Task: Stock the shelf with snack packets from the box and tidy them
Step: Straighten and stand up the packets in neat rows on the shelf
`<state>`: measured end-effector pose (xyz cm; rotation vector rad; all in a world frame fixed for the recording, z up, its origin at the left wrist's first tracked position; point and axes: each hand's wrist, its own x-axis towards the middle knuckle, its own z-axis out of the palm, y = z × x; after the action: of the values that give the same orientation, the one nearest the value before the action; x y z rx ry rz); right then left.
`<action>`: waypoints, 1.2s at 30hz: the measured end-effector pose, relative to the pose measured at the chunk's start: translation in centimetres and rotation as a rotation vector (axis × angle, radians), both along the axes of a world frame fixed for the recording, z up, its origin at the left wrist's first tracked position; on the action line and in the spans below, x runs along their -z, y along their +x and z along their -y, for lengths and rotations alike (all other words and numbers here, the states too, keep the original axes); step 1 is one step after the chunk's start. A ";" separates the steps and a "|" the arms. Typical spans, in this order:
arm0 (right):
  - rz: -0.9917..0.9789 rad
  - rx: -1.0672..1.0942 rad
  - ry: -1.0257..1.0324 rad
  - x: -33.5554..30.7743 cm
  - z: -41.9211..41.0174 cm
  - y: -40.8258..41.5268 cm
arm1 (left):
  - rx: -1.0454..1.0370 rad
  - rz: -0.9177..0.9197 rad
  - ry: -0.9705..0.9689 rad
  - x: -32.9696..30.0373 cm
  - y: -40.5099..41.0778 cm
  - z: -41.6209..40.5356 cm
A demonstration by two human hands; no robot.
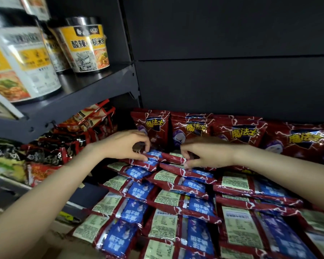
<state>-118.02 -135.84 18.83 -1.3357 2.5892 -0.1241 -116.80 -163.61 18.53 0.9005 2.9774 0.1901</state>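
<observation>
Several dark red snack packets point(178, 202) lie flat in overlapping rows on the shelf, backs up, showing blue panels and pale labels. Behind them a row of the same packets point(241, 133) stands upright against the dark back panel, yellow lettering facing me. My left hand point(123, 144) pinches the edge of one flat packet point(148, 160) at the back of the left row. My right hand point(204, 152) pinches the edge of a neighbouring flat packet point(176, 157) beside it. Both hands sit just in front of the upright row.
A higher shelf point(73, 98) at left carries yellow-and-white instant noodle cups point(88, 47). Below it lie red and black noodle bags point(64, 146). The dark back panel point(232, 71) rises behind the packets. A strip of cardboard point(60, 238) shows at the bottom left.
</observation>
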 end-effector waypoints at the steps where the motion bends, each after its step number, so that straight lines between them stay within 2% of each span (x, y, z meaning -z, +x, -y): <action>1: 0.036 0.002 -0.019 0.0 0.1 0.1 | -0.002 0.015 0.027 0.0 -0.1 0.1; 5: -0.099 0.001 -0.094 -0.7 0.1 0.0 | -0.007 0.004 0.114 -0.3 -0.5 1.3; 8: -0.209 0.129 -0.226 -1.3 -0.1 -2.0 | -0.078 -0.033 0.285 -0.6 -2.7 1.5; 10: -0.374 0.223 -0.282 -1.3 0.0 -3.8 | -0.143 -0.115 0.308 -0.9 -4.7 0.8; 12: -0.573 0.285 -0.205 -1.3 0.2 -5.1 | -0.156 -0.245 0.250 -0.8 -6.3 -0.1; 15: -0.708 0.331 -0.073 -0.8 0.5 -6.2 | -0.132 -0.416 0.080 0.1 -7.8 -1.1; 20: -0.893 0.181 -0.141 1.2 0.6 -6.0 | 0.008 -0.620 0.004 0.7 -7.0 -0.5; 21: -0.887 0.144 -0.170 1.5 0.5 -5.9 | 0.012 -0.621 -0.011 0.8 -6.6 -0.3; 23: -0.853 0.082 -0.185 1.9 0.0 -5.8 | -0.053 -0.447 -0.044 0.8 -5.8 0.1; 25: -0.813 0.043 -0.093 1.8 -0.3 -5.5 | -0.124 -0.260 -0.182 1.1 -5.3 0.6; 27: -0.749 0.031 0.000 1.3 -0.2 -5.0 | -0.159 -0.208 -0.270 1.4 -4.8 0.8; 29: -0.551 0.067 0.001 0.9 0.3 -4.7 | -0.189 -0.168 -0.248 1.8 -4.6 1.0; 32: -0.198 0.126 -0.106 0.6 0.5 -4.8 | -0.206 -0.069 -0.195 2.1 -4.3 1.0; 36: -0.052 0.122 -0.059 0.5 0.0 -4.0 | -0.105 -0.065 -0.218 1.8 -3.4 0.7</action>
<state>-122.04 -135.87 18.30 -1.2154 2.7311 -0.1902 -120.20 -164.26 16.69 0.7407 3.0280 -0.1627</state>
